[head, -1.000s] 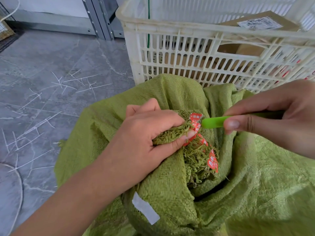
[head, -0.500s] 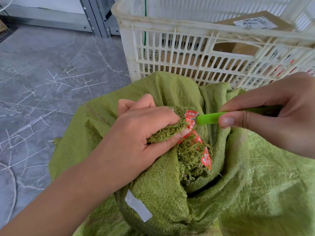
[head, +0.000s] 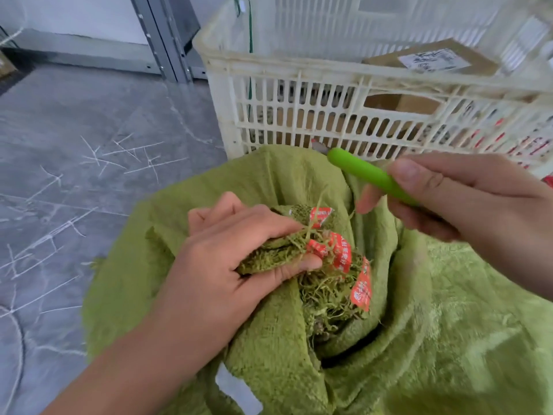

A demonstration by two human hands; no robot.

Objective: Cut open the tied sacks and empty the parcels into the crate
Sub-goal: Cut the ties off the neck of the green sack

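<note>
A green woven sack (head: 449,339) lies on the floor in front of me. Its frayed, bunched neck (head: 326,265) carries a red printed tie strip (head: 338,250). My left hand (head: 227,265) grips that bunched neck. My right hand (head: 466,202) holds a green-handled cutter (head: 368,175) lifted above and to the right of the neck, its small blade tip pointing up-left toward the crate. The white slatted plastic crate (head: 299,85) stands just behind the sack, with a brown cardboard parcel (head: 434,59) and other parcels inside.
Grey marbled floor (head: 74,145) with several thin white cut strips (head: 128,154) spreads to the left. A grey metal shelf post (head: 161,37) rises by the wall behind the crate's left corner. A white label (head: 236,390) is stuck on the sack near my forearm.
My right hand has pulled the cutter up and away from the sack's neck, where its tip was against the red tie. The neck looks looser and more frayed. My left hand keeps its grip.
</note>
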